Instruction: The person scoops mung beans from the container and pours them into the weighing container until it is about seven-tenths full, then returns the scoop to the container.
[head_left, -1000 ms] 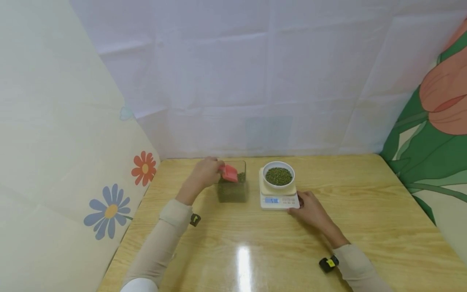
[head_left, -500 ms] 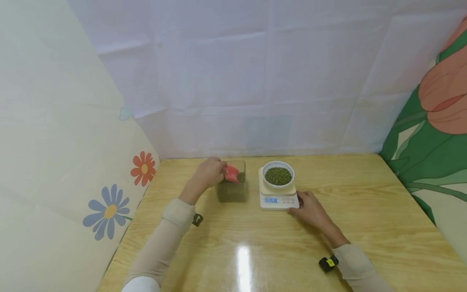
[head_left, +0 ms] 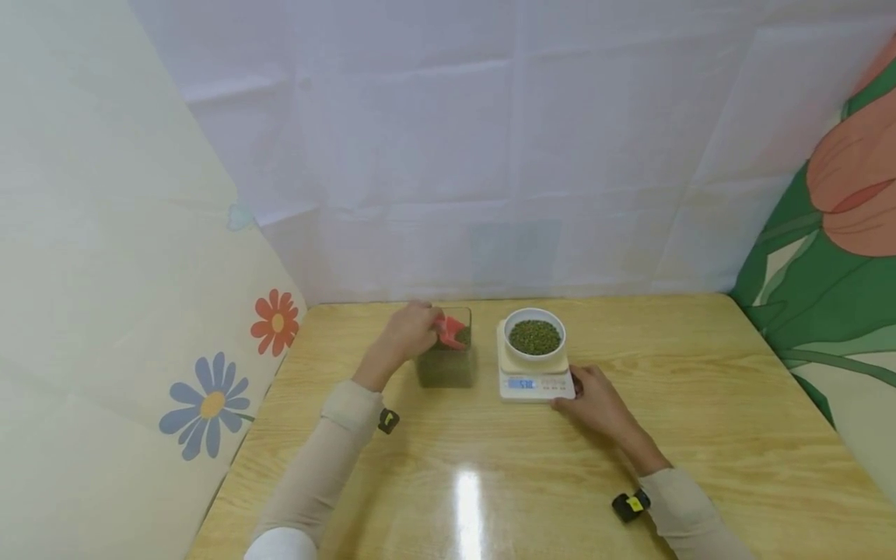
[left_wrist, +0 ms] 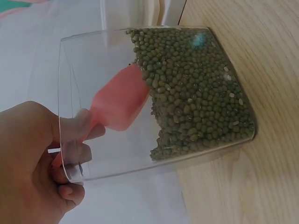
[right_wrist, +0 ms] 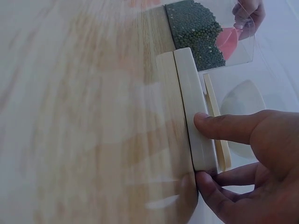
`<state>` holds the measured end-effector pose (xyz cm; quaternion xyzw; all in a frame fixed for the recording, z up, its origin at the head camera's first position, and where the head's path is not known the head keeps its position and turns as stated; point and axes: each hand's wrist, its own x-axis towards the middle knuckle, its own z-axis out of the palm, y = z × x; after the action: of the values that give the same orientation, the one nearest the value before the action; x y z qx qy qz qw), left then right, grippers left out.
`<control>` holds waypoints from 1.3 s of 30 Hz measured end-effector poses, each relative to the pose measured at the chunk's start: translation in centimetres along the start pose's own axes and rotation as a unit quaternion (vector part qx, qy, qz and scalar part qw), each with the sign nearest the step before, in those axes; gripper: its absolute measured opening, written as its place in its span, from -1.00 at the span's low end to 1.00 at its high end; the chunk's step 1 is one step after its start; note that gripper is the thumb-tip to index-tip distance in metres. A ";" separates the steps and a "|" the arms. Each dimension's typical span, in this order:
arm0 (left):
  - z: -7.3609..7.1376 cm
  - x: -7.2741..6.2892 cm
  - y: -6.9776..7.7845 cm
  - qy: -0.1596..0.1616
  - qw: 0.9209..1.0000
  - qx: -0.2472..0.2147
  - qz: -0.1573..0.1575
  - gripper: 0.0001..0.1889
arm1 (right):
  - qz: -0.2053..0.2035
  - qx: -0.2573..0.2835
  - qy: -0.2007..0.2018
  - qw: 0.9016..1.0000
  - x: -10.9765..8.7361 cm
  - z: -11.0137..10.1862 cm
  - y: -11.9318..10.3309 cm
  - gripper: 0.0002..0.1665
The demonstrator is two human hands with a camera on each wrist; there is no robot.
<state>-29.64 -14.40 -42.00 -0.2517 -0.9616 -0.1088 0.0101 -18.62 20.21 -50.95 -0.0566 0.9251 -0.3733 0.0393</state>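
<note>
My left hand (head_left: 408, 334) pinches the handle of a pink scoop (left_wrist: 122, 95) and reaches inside the rim of a clear square container (head_left: 446, 372). Green mung beans (left_wrist: 198, 88) fill its lower part, and the scoop's front edge meets their sloping surface. To the right stands a white kitchen scale (head_left: 513, 394) with a lit display, its digits too blurred to read surely. On its platform sits a white bowl (head_left: 535, 315) of mung beans. My right hand (head_left: 600, 404) grips the scale's front right corner, thumb on the front, fingers along the side.
The wooden table (head_left: 434, 459) carries the container and scale close together, near a white cloth backdrop (head_left: 420, 155). A flower-patterned sheet (head_left: 105, 311) borders the left, and another (head_left: 833, 311) the right. Dark cameras sit at both wrists.
My left hand has shifted slightly right with the scoop, which has turned and moved further right within the container. The right hand, scale and bowl stay in place.
</note>
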 end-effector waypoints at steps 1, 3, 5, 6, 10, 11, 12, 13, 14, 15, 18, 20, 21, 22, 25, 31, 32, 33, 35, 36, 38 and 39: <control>0.0 0.0 0.0 0.001 1.000 -0.003 -0.001 -0.77 | 0.000 -0.002 0.002 1.000 0.0 0.0 0.0 -0.07; 0.1 -0.1 0.0 0.002 1.000 -0.010 -0.002 -0.75 | -0.002 -0.007 0.005 1.000 0.0 0.0 0.0 -0.07; 0.1 -0.2 -0.1 0.004 1.000 -0.019 -0.006 -0.73 | -0.002 -0.010 0.007 1.000 0.0 0.1 0.0 -0.07; 0.1 -0.2 -0.1 0.004 1.000 -0.022 -0.007 -0.72 | -0.003 -0.010 0.007 1.000 0.0 0.1 0.0 -0.07; 0.1 -0.3 -0.2 0.007 1.000 -0.028 -0.008 -0.71 | -0.004 -0.008 0.006 1.000 0.1 0.0 -0.1 -0.06; 0.1 -0.3 -0.3 0.006 1.000 -0.028 -0.008 -0.71 | -0.003 -0.008 0.006 1.000 0.1 0.0 -0.1 -0.06; 0.1 -0.3 -0.3 0.006 1.000 -0.027 -0.008 -0.71 | -0.003 -0.007 0.005 1.000 0.1 0.0 -0.1 -0.06; 0.1 -0.3 -0.4 0.005 1.000 -0.028 -0.008 -0.71 | -0.001 -0.006 0.004 1.000 0.1 -0.1 -0.2 -0.06; 0.0 -0.3 -0.4 0.004 1.000 -0.028 -0.008 -0.71 | 0.001 -0.005 0.003 1.000 0.0 -0.1 -0.3 -0.05; 0.0 -0.3 -0.4 0.003 1.000 -0.029 -0.008 -0.71 | 0.002 -0.005 0.002 1.000 0.0 -0.1 -0.3 -0.05; -0.2 -0.4 -0.5 0.003 0.999 -0.036 -0.008 -0.71 | 0.007 -0.003 0.000 1.000 0.0 -0.2 -0.4 -0.05; -0.3 -0.4 -0.6 0.005 0.999 -0.044 -0.008 -0.72 | 0.008 -0.002 -0.002 1.000 0.0 -0.2 -0.4 -0.04; -0.3 -0.4 -0.7 0.006 0.999 -0.049 -0.008 -0.72 | 0.008 0.000 -0.002 1.000 0.0 -0.2 -0.4 -0.05; -0.3 -0.4 -0.7 0.006 0.999 -0.053 -0.008 -0.72 | 0.009 0.001 -0.002 1.000 -0.1 -0.2 -0.4 -0.06; -0.3 -0.4 -0.9 0.008 0.998 -0.061 -0.008 -0.72 | 0.006 0.002 -0.002 1.000 -0.1 -0.1 -0.4 -0.07; -0.2 -0.5 -1.3 0.012 0.997 -0.078 -0.011 -0.71 | 0.004 0.000 -0.002 1.000 0.0 0.0 -0.2 -0.07; -0.2 -0.6 -1.5 0.013 0.996 -0.084 -0.012 -0.70 | 0.005 0.000 -0.002 1.000 0.0 0.0 -0.2 -0.07; -0.2 -0.6 -1.6 0.015 0.996 -0.088 -0.012 -0.70 | 0.004 -0.001 -0.002 1.000 0.0 0.0 -0.1 -0.06; -0.2 -0.6 -1.8 0.019 0.995 -0.098 -0.012 -0.70 | 0.005 -0.001 -0.002 1.000 0.1 0.0 -0.1 -0.06; -0.2 -0.7 -2.0 0.021 0.994 -0.102 -0.012 -0.70 | 0.007 0.000 -0.003 1.000 0.1 0.0 -0.1 -0.05; -0.2 -0.8 -2.2 0.022 0.993 -0.118 -0.012 -0.70 | 0.007 0.001 -0.004 1.000 0.1 0.0 0.0 -0.05; -0.2 -0.8 -2.3 0.023 0.992 -0.123 -0.012 -0.70 | 0.006 0.002 -0.004 1.000 0.1 0.0 0.0 -0.04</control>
<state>-30.07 -16.82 -42.30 -0.2368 -0.9434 -0.2320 0.0002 -18.71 20.16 -50.93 -0.0523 0.9247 -0.3744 0.0456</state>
